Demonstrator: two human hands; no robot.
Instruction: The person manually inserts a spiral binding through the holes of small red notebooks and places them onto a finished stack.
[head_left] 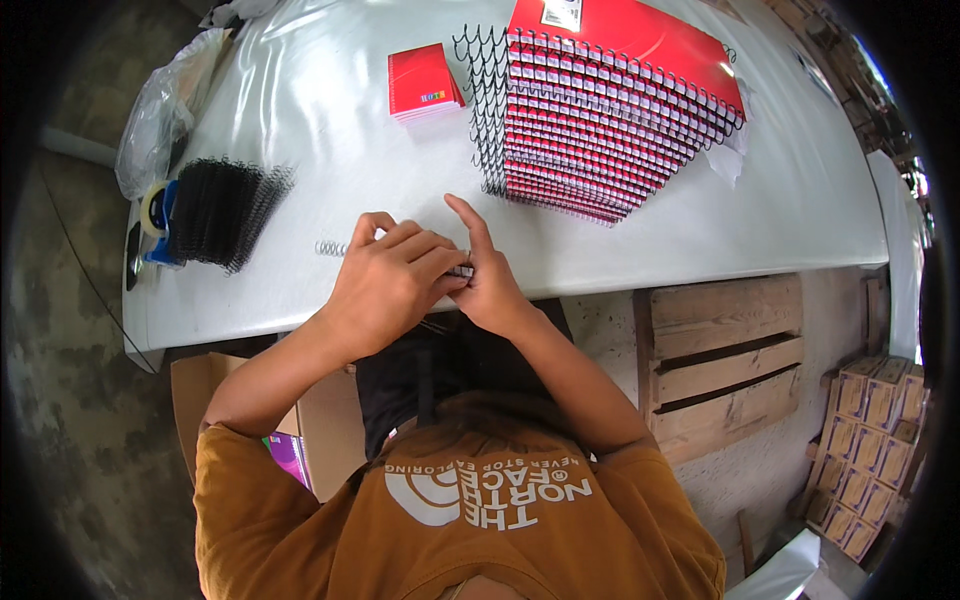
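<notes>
My hands meet at the table's near edge. My left hand (pixel 385 280) is closed, back up, and a thin wire coil (pixel 331 248) sticks out to its left. Between the hands shows a small piece of a ringed edge (pixel 460 271), dark and white; the hands hide the rest. My right hand (pixel 490 285) closes on that edge, its index finger raised and apart. Ahead and to the right stands a large stack of red spiral notebooks (pixel 620 125), with black coils along their edges. A short stack of small red notebooks (pixel 418 80) lies to its left.
On the left of the white table (pixel 340 190) lie a bundle of black coils (pixel 215 215), a blue tape dispenser (pixel 160 240) and a clear plastic bag (pixel 170 115). Below are an open cardboard box (pixel 335 430), a wooden crate (pixel 725 345) and stacked small boxes (pixel 865 455).
</notes>
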